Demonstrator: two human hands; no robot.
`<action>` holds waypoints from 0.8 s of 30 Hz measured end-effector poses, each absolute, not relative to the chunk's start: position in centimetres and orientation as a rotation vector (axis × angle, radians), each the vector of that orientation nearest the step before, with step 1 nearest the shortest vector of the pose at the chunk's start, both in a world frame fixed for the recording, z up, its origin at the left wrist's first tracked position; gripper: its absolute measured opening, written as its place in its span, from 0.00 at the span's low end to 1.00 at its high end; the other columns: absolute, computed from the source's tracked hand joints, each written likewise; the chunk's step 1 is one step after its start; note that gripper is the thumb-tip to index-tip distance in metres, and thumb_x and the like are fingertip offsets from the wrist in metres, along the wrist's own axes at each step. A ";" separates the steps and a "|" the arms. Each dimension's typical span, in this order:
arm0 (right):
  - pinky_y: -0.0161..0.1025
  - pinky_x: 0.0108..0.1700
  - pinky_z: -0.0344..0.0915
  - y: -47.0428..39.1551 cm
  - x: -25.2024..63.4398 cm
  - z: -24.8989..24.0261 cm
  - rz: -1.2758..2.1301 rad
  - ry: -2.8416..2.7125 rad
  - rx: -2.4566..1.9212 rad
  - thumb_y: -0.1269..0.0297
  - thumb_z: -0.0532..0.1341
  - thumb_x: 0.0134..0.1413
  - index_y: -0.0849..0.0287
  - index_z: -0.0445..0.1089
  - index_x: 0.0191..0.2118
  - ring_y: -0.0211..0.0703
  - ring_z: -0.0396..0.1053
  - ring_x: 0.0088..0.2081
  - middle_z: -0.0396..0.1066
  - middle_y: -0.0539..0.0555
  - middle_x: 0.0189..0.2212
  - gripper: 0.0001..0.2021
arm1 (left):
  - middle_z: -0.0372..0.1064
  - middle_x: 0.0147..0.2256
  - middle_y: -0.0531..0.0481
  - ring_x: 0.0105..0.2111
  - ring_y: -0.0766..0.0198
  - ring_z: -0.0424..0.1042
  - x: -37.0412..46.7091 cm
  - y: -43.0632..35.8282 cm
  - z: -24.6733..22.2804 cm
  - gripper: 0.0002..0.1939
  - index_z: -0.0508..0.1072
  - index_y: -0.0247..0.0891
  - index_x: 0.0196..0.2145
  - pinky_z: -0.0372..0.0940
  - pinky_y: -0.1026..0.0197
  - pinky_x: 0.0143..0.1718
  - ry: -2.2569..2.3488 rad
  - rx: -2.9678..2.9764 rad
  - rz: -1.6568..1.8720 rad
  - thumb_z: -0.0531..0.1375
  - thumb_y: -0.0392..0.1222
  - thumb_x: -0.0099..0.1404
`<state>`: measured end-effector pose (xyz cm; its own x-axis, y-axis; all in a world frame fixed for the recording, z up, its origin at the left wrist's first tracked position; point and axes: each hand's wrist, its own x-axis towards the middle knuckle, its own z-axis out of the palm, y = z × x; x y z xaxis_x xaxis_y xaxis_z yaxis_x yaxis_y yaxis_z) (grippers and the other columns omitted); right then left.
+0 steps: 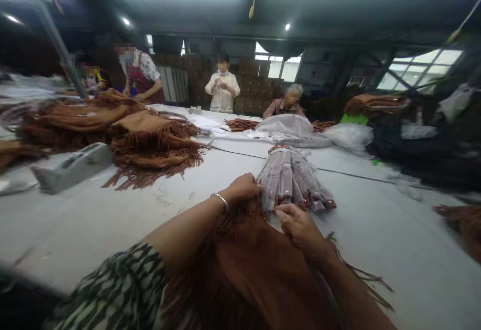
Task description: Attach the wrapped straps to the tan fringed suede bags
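A brown suede-like piece with fringed edges [259, 270], perhaps a bag, lies right in front of me under my forearms. Beyond it, a fanned bundle of plastic-wrapped straps [287, 174] rests on the white table, banded at its far end. My left hand [244, 188], with a silver bangle on the wrist, is closed at the bundle's left side, just over the fringe; its grip is hidden. Thumb and forefinger of my right hand [300, 227] pinch together at the near end of one wrapped strap.
Piled brown fringed pieces [154, 144] lie at the left beside a grey tool-like object [73, 167]. Clear plastic sheeting [285, 127] and dark cloth [424, 149] lie at the back and right. Several people work across the white table [376, 234].
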<state>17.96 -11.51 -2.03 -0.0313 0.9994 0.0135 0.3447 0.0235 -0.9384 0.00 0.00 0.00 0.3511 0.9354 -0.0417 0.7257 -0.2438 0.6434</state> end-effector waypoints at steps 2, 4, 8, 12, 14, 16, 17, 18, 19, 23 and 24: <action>0.33 0.25 0.59 -11.6 18.0 -3.7 1.029 -1.464 -1.441 0.46 0.61 0.48 0.63 0.69 0.41 0.37 0.63 0.24 0.69 0.51 0.26 0.23 | 0.73 0.31 0.43 0.32 0.58 0.71 0.2 1.0 -0.6 0.16 0.73 0.33 0.31 0.57 0.63 0.27 1.483 2.036 0.438 0.60 0.51 0.53; 0.34 0.24 0.58 -11.7 18.0 -5.0 1.037 -1.441 -1.454 0.46 0.60 0.49 0.64 0.69 0.44 0.37 0.62 0.23 0.69 0.52 0.28 0.25 | 0.73 0.32 0.43 0.33 0.57 0.71 0.3 1.8 -1.4 0.17 0.73 0.32 0.31 0.58 0.63 0.27 1.516 2.017 0.408 0.62 0.51 0.51; 0.33 0.19 0.54 -12.2 17.9 -6.0 1.097 -1.433 -1.487 0.44 0.54 0.54 0.64 0.69 0.44 0.35 0.59 0.18 0.67 0.51 0.24 0.26 | 0.71 0.31 0.45 0.32 0.58 0.70 0.3 2.6 -3.2 0.15 0.73 0.33 0.31 0.58 0.64 0.28 1.536 1.961 0.376 0.61 0.48 0.51; 0.31 0.18 0.55 -12.1 18.1 -6.0 1.293 -1.344 -1.456 0.40 0.53 0.53 0.61 0.67 0.35 0.34 0.63 0.18 0.67 0.49 0.22 0.25 | 0.70 0.28 0.50 0.29 0.63 0.68 -0.1 2.7 -3.7 0.10 0.73 0.33 0.31 0.59 0.65 0.27 1.462 1.890 0.358 0.58 0.42 0.52; 0.30 0.19 0.57 -12.0 18.3 -5.9 1.345 -1.277 -1.464 0.37 0.54 0.51 0.60 0.66 0.33 0.35 0.65 0.19 0.68 0.49 0.21 0.26 | 0.71 0.32 0.50 0.31 0.63 0.68 -0.3 2.4 -2.9 0.15 0.73 0.34 0.37 0.60 0.66 0.29 1.448 1.864 0.384 0.60 0.41 0.50; 0.30 0.19 0.58 -12.0 18.5 -5.7 1.424 -1.227 -1.474 0.36 0.56 0.49 0.60 0.65 0.31 0.34 0.65 0.18 0.69 0.49 0.20 0.27 | 0.71 0.37 0.50 0.35 0.62 0.69 -0.5 1.9 -1.7 0.21 0.72 0.35 0.42 0.62 0.66 0.32 1.438 1.851 0.414 0.61 0.41 0.49; 0.29 0.19 0.57 -12.0 18.7 -5.6 1.472 -1.197 -1.466 0.35 0.57 0.47 0.61 0.65 0.30 0.33 0.64 0.17 0.69 0.49 0.19 0.27 | 0.70 0.38 0.50 0.36 0.62 0.69 -0.6 1.6 -1.0 0.23 0.71 0.36 0.44 0.62 0.66 0.32 1.441 1.846 0.425 0.61 0.41 0.48; 0.29 0.18 0.57 -12.1 18.8 -5.4 1.517 -1.163 -1.443 0.35 0.59 0.46 0.61 0.66 0.31 0.33 0.64 0.16 0.69 0.49 0.19 0.28 | 0.70 0.39 0.49 0.37 0.61 0.68 -0.7 1.2 -0.3 0.24 0.71 0.35 0.45 0.62 0.65 0.32 1.449 1.839 0.432 0.61 0.40 0.47; 0.28 0.18 0.57 -12.2 18.9 -5.2 1.551 -1.129 -1.405 0.36 0.60 0.45 0.61 0.67 0.31 0.32 0.64 0.17 0.69 0.48 0.19 0.28 | 0.70 0.39 0.48 0.36 0.61 0.68 -0.8 0.8 0.4 0.26 0.70 0.35 0.46 0.62 0.65 0.31 1.463 1.829 0.437 0.61 0.40 0.47; 0.28 0.21 0.62 -12.7 19.5 -4.4 1.625 -0.983 -1.235 0.42 0.65 0.45 0.62 0.69 0.34 0.32 0.66 0.19 0.71 0.50 0.22 0.24 | 0.69 0.35 0.49 0.31 0.62 0.67 -0.8 -0.3 2.6 0.25 0.69 0.33 0.43 0.59 0.66 0.26 1.471 1.798 0.440 0.60 0.35 0.43; 0.27 0.21 0.63 -12.8 19.7 -4.2 1.642 -0.947 -1.205 0.44 0.66 0.46 0.62 0.69 0.34 0.32 0.67 0.20 0.72 0.50 0.22 0.23 | 0.68 0.32 0.50 0.29 0.63 0.66 -0.7 -0.5 2.9 0.22 0.70 0.34 0.39 0.57 0.66 0.25 1.455 1.794 0.427 0.59 0.33 0.42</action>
